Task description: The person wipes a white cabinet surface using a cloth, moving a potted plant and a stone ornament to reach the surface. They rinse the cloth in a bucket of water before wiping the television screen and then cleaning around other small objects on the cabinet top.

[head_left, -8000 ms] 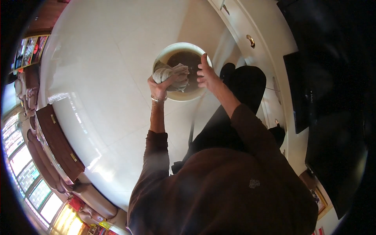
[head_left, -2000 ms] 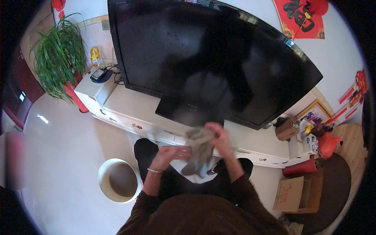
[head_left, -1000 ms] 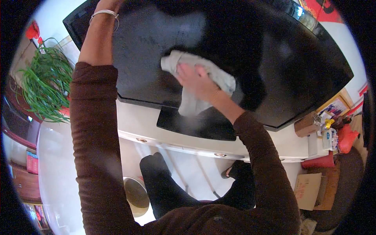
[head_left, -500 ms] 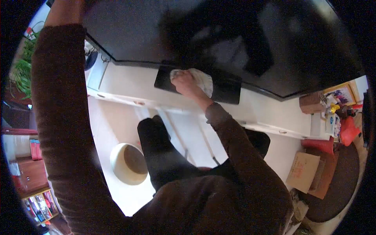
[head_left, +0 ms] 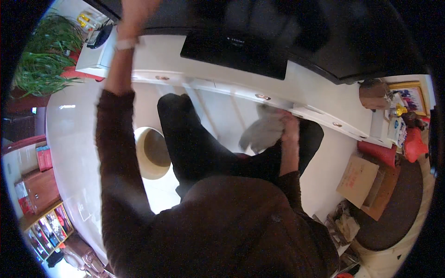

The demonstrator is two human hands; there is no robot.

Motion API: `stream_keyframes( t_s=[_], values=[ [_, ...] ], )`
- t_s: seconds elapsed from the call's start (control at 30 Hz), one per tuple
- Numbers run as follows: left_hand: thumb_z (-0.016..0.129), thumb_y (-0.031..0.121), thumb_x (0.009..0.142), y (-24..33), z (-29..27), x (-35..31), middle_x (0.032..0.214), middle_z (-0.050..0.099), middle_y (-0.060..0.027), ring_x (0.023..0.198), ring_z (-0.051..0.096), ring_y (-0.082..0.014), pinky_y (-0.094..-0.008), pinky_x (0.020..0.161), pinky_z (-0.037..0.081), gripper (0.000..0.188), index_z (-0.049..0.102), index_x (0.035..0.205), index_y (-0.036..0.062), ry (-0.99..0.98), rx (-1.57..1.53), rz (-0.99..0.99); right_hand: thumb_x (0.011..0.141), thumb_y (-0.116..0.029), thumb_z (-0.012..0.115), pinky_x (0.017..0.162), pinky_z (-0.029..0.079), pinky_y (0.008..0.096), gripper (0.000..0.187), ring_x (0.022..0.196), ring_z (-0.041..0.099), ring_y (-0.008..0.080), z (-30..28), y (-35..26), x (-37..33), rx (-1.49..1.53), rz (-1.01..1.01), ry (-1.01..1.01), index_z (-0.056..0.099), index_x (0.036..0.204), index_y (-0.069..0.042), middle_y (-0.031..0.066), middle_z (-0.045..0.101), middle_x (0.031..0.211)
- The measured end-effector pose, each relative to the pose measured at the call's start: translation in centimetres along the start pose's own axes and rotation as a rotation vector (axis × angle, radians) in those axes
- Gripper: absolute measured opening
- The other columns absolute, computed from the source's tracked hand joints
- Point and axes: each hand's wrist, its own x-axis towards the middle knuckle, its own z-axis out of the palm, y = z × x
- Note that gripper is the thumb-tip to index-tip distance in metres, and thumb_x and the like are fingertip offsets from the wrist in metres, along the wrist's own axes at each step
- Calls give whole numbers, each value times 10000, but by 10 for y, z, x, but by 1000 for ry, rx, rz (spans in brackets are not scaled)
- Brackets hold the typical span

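Note:
My right hand (head_left: 290,126) is closed on a greyish cloth (head_left: 263,130), which hangs down, blurred by motion, between my knees in front of the white cabinet (head_left: 324,99). My left arm reaches up to the top of the picture. There my left hand (head_left: 137,16) lies over the lower left part of the large black television (head_left: 343,41); its fingers are smeared and partly beyond the picture edge. Below the screen, the television's flat black base (head_left: 234,55) rests on the cabinet top.
A round cream-coloured bin (head_left: 154,155) stands on the floor by my left leg. Green plants (head_left: 48,65) are at the far left. To the right are a brown box-like holder (head_left: 374,95), a picture frame (head_left: 411,97), a red bag (head_left: 414,144) and an opened cardboard box (head_left: 357,180).
My right hand has lifted the cloth off the television base and brought it down in front of the cabinet. My left arm has shifted right in the picture, and the view has moved.

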Motion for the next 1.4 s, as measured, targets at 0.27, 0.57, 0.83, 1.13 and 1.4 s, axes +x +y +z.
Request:
stream_keyframes(
  t_s=[0.27, 0.57, 0.83, 1.13, 1.4],
  values=[
    [591, 105, 809, 139, 22, -316, 1100, 588, -118, 971, 571, -189, -295, 811, 461, 158, 644, 873, -30, -754, -489, -1116, 773, -115, 499, 920, 404, 351, 464, 1077, 493, 238, -23, -73, 52, -67, -422, -91, 453, 1219, 3, 133, 479, 1211],
    [570, 294, 825, 161, 58, -320, 1067, 588, -153, 880, 592, -294, -377, 776, 465, 397, 539, 1122, 32, -1134, -718, -682, 681, -475, 638, 917, 296, 595, 748, 1263, 193, 424, -19, 34, 132, -1771, -709, 135, 350, 1329, -237, 152, 273, 1375],
    [511, 277, 842, 178, 101, -313, 1046, 561, -178, 960, 536, -347, -413, 820, 439, 402, 501, 1158, 29, -1192, -487, -1008, 695, -266, 626, 964, 271, 549, 526, 1179, 309, 440, 41, 32, 116, -1732, -992, -410, 482, 1170, -93, 176, 348, 1314],
    [544, 119, 813, 132, 85, -267, 1143, 500, -210, 1066, 448, -378, -404, 911, 372, 353, 486, 1129, -28, 78, -75, -1248, 724, -196, 614, 938, 318, 514, 615, 1146, 337, 413, 212, 12, 113, -1502, -1068, -732, 353, 1263, -56, 196, 395, 1217],
    [538, 41, 819, 114, 61, -252, 1202, 477, -189, 1117, 419, -357, -404, 933, 352, 326, 492, 1137, -16, 306, -107, -1204, 741, -246, 592, 943, 325, 492, 592, 1198, 298, 407, 286, 29, 152, -1367, -1133, -702, 361, 1256, -70, 206, 330, 1288]
  ],
)
